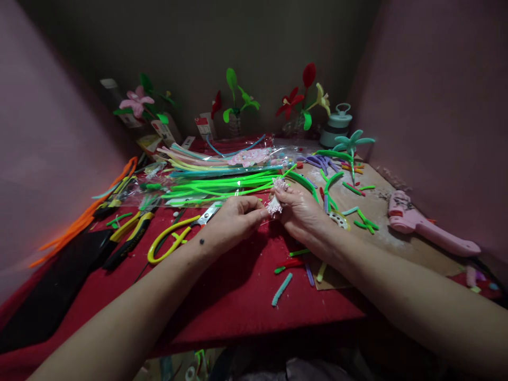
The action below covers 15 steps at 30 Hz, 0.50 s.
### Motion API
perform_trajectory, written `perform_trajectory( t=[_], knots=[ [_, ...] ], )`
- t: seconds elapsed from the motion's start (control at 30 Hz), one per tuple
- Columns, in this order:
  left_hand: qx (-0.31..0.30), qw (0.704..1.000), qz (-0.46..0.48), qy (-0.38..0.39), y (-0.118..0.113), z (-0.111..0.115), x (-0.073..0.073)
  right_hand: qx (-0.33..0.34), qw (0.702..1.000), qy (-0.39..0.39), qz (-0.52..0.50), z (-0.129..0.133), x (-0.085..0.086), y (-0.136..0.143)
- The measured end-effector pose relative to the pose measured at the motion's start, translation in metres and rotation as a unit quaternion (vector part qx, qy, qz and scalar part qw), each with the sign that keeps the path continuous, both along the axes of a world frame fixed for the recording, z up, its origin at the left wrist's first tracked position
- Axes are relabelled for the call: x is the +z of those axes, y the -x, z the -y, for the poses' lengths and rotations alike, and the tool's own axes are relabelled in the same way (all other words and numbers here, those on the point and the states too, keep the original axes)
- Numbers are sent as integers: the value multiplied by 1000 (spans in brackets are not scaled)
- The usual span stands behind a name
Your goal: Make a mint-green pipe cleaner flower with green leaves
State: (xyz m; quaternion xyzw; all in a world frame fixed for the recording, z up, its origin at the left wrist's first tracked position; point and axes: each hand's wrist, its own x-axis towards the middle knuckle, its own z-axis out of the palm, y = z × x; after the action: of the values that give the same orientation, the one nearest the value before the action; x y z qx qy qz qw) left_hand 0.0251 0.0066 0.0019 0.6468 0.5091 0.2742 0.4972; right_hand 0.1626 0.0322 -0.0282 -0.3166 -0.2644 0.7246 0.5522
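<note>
A small bundle of pale pink stamens (274, 205) with tufted ends is between my two hands, above the red cloth (238, 296). My right hand (304, 211) pinches the bundle near its middle, with one tuft standing out above the fingers and another below. My left hand (240, 217) has its thumb and forefinger pressed together at the left side of the lower tuft. Bright green pipe cleaners (222, 185) lie just behind my hands. Yellow-handled scissors (170, 241) lie left of my left wrist.
Pliers (133, 238) and a black object (59, 286) lie at left, beside orange pipe cleaners (85, 214). A pink glue gun (432, 227) rests at right on a brown board (381, 185). Pipe-cleaner flowers (289, 103) and a teal bottle (335, 127) stand at the back.
</note>
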Motion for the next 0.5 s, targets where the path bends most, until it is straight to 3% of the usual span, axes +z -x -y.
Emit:
perform_trajectory(
  t=[0.4,0.5],
  knots=[
    [-58,997,-29,30,10,0,9,-33,999,12,-25,-5,0,-1],
    [-88,993,-56,48,13,1,14,-78,996,36,-24,-13,4,-8]
  ],
)
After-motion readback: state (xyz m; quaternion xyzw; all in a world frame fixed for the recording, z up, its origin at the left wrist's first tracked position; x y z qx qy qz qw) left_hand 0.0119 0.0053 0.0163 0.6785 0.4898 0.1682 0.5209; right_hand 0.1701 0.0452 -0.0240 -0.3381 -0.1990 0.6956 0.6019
